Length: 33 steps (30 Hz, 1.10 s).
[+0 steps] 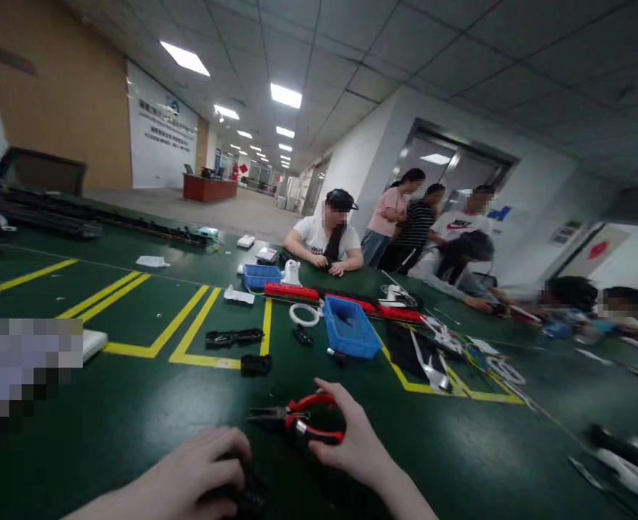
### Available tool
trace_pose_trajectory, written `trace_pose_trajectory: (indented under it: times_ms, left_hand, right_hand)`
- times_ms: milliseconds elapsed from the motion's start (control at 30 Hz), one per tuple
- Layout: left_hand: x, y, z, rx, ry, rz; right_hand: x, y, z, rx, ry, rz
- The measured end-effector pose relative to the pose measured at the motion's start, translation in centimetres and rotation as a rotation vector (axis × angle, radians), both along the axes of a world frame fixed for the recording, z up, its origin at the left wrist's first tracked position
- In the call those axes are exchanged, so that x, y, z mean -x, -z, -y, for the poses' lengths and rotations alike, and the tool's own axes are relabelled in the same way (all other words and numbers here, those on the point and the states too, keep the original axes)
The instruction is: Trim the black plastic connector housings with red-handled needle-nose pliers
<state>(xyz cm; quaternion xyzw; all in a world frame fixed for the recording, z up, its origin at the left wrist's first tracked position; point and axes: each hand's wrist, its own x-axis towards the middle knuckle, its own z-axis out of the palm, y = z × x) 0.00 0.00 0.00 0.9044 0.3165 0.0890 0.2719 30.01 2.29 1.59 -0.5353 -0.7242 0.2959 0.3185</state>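
A pair of pliers (pixel 300 426) with red and black handles lies near the front of the green table, its dark jaws pointing left and slightly parted. My right hand (pixel 359 444) is curved about the handle ends, forefinger at the upper handle and thumb at the lower. Left of it, my left hand (pixel 188 473) has its fingers curled over a black object (pixel 251 491). Most of that object is hidden under the hand, so its kind cannot be made out. Beyond the hands sit a small black block (pixel 256 364) and a long black part (pixel 235 337).
A blue bin (pixel 351 328) stands ahead, with a white ring (pixel 304 315) and red power strips (pixel 291 290) nearby. Cables and a black sheet (pixel 410 354) lie to the right. Across the table (pixel 486 448) a person (pixel 324 242) is seated; several others are at the right.
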Motion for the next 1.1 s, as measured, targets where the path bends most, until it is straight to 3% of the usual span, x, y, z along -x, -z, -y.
trace_pose_trajectory:
  times_ms: [133,233,300,500,700,933,1100]
  left_hand:
    - [-0.2,0.3,-0.4,-0.009,0.007,0.048]
    - [-0.1,1.0,-0.6,-0.017,-0.006,0.157]
    - [0.0,1.5,-0.7,-0.014,0.003,0.226]
    - [0.5,1.7,-0.9,0.007,-0.029,0.267]
    - [0.4,1.4,-1.0,-0.019,-0.120,0.255]
    - [0.5,1.0,-0.7,-0.030,-0.182,0.218]
    - [0.4,0.2,-0.4,0.004,-0.217,0.192]
  right_hand:
    - [1.7,-0.5,0.5,-0.067,0.094,-0.213]
    - [3.6,-0.4,0.7,-0.047,0.291,-0.610]
    - [4.8,-0.2,0.7,-0.030,0.394,-0.717]
    - [6.5,-0.2,1.2,0.056,0.510,-0.822]
    - [6.6,-0.5,2.6,0.188,0.492,-0.884]
    - [6.5,0.2,3.4,0.259,0.541,-0.860]
    - [6.4,0.9,3.4,0.386,0.620,-1.049]
